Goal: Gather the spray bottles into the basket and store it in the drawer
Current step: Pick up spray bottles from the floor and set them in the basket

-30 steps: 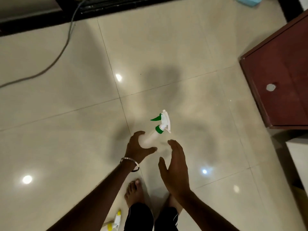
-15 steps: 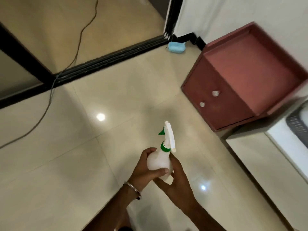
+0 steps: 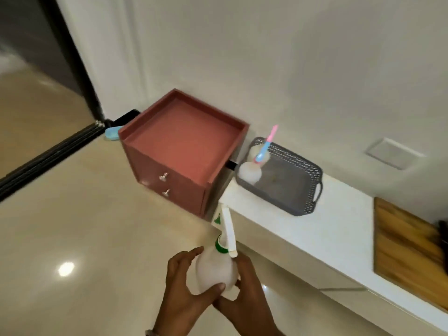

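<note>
A white spray bottle with a green collar and trigger (image 3: 215, 270) is held upright between both hands at the bottom centre. My left hand (image 3: 180, 291) wraps its left side and my right hand (image 3: 244, 294) cups its right side and base. A grey perforated basket (image 3: 300, 195) sits on a white ledge (image 3: 315, 229) to the upper right. Inside it stands a white spray bottle with a blue and pink head (image 3: 252, 169). A red-brown cabinet with two knobbed drawers (image 3: 179, 151) stands on the floor left of the basket, both drawers shut.
Glossy beige floor tiles (image 3: 97, 238) stretch to the left. A dark sliding-door track (image 3: 46, 158) runs along the far left. A small blue object (image 3: 112, 133) lies behind the cabinet. A wooden board (image 3: 407, 251) lies on the ledge at the right.
Both hands closed on the green-trimmed bottle and lifted it from the floor. The view swung up and right, bringing the cabinet, ledge and basket into sight.
</note>
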